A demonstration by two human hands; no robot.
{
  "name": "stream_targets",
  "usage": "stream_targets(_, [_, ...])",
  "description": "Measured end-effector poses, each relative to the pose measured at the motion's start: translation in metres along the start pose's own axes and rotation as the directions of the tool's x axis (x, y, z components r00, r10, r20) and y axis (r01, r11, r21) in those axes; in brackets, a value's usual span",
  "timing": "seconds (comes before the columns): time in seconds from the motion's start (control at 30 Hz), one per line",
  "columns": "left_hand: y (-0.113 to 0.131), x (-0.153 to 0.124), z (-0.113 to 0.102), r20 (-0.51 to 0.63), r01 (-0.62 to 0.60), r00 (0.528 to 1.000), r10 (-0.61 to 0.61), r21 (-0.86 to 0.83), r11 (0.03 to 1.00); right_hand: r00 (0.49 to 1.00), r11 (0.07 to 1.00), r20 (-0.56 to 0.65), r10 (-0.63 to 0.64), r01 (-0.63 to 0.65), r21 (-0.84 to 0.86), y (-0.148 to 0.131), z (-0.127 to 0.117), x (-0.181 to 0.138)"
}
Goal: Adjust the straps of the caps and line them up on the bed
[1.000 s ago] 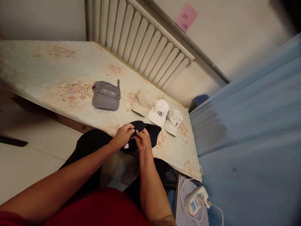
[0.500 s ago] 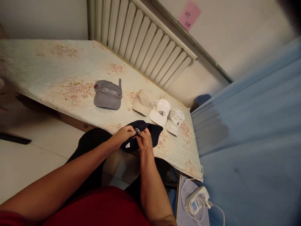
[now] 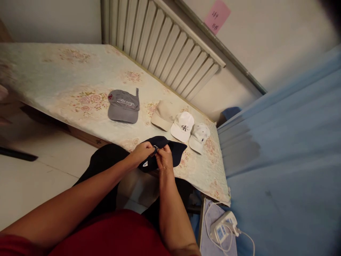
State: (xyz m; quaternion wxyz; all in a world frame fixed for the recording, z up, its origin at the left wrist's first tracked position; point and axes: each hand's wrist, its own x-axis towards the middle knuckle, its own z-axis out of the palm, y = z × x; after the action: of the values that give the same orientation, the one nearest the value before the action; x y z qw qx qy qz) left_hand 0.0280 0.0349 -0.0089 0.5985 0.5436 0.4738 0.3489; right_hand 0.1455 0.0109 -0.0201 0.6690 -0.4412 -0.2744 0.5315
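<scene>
Navy and soft-looking, the baseball cap [image 3: 151,163] is at the near edge of the floral cover [image 3: 205,174]; left hand [image 3: 143,153] and right hand [image 3: 165,157] pinch it, fingers closed beside the metal buckle [image 3: 155,146]. Probably light and floppy, best gripped there.

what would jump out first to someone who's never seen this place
Probably the dark cap, pinched by the left hand and right hand at the near edge of the floral cover. The grey cap sits apart, left of three pale caps in a row. A pink note on the wall above the radiator also stands out.
</scene>
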Motion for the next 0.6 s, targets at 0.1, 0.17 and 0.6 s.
stream_targets(0.1, [0.0019,-0.0001,0.0008,-0.031,0.019,0.999,-0.019,-0.011,1.0,1.0,1.0,0.001,-0.011,0.011,-0.02,0.0012,0.0004,0.0002])
stream_targets(0.17, [0.0026,-0.0004,0.0014,-0.048,0.031,0.998,-0.032,-0.02,0.999,1.0,0.999,0.002,-0.017,0.017,-0.037,0.0023,0.0002,0.0003])
stream_targets(0.6, [0.0024,-0.0039,0.0073,-0.102,0.057,0.992,-0.069,-0.119,0.991,1.0,0.997,0.001,-0.025,0.025,-0.078,0.0049,-0.0016,-0.0009])
